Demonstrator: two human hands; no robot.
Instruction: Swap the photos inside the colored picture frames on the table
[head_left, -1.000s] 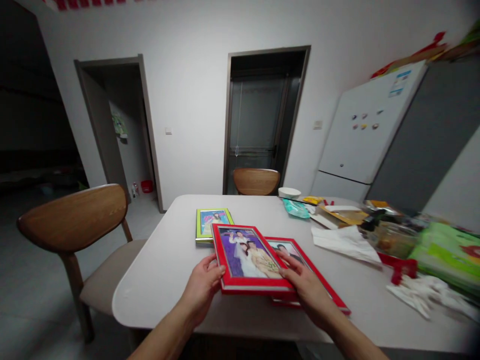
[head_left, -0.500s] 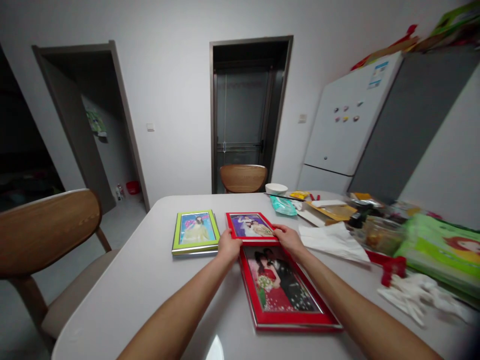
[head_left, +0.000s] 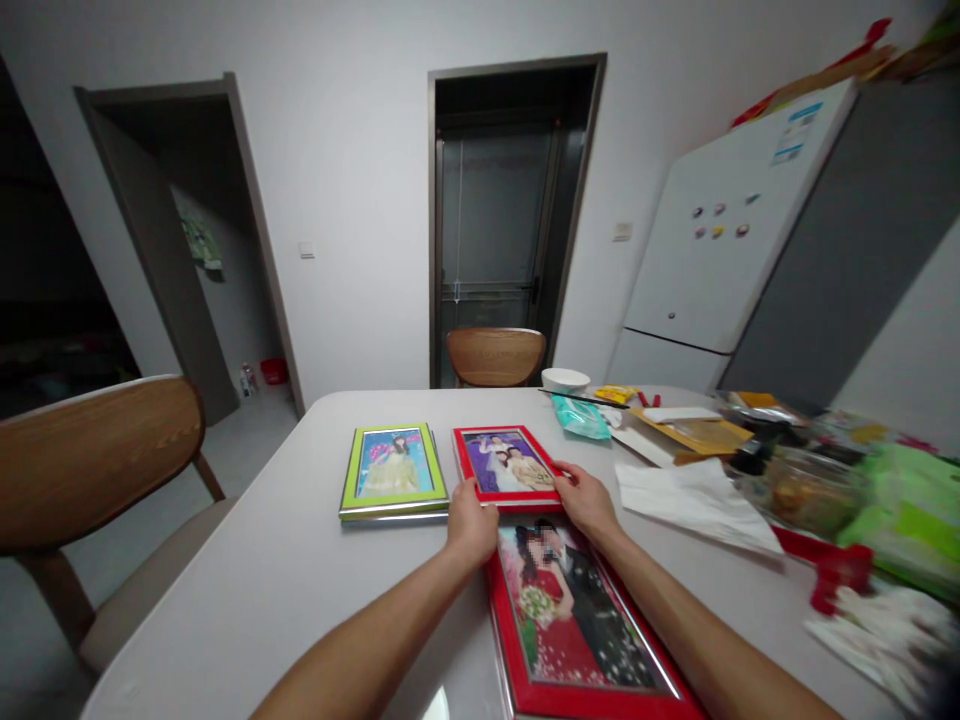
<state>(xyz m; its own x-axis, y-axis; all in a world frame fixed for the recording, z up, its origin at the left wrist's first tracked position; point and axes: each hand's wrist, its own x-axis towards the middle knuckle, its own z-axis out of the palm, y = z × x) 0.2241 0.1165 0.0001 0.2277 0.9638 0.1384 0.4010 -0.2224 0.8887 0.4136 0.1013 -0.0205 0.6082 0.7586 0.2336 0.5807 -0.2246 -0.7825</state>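
Observation:
A small red picture frame [head_left: 508, 500] with a purple-backed photo lies between my two hands. My left hand [head_left: 474, 522] is closed on its near left corner, and my right hand [head_left: 589, 503] grips its near right side. Right below it, toward me, is a larger red picture frame [head_left: 551, 697] whose photo shows a couple in red and black; its near edge runs out of view. To the left of my left hand rests a green picture frame [head_left: 394, 508], with another frame's silver edge showing under it.
Right of the frames lie a white paper sheet [head_left: 697, 505], a teal packet [head_left: 581, 416], a brown envelope [head_left: 705, 437], a clear food container [head_left: 814, 490], a green package [head_left: 915, 510] and white gloves [head_left: 892, 640]. A white bowl [head_left: 565, 380] stands at the far edge. Wooden chairs [head_left: 495, 357] flank the table.
The view has shifted, so the frames sit lower and the larger red frame is now partly cut off. Both hands still hold the small red frame.

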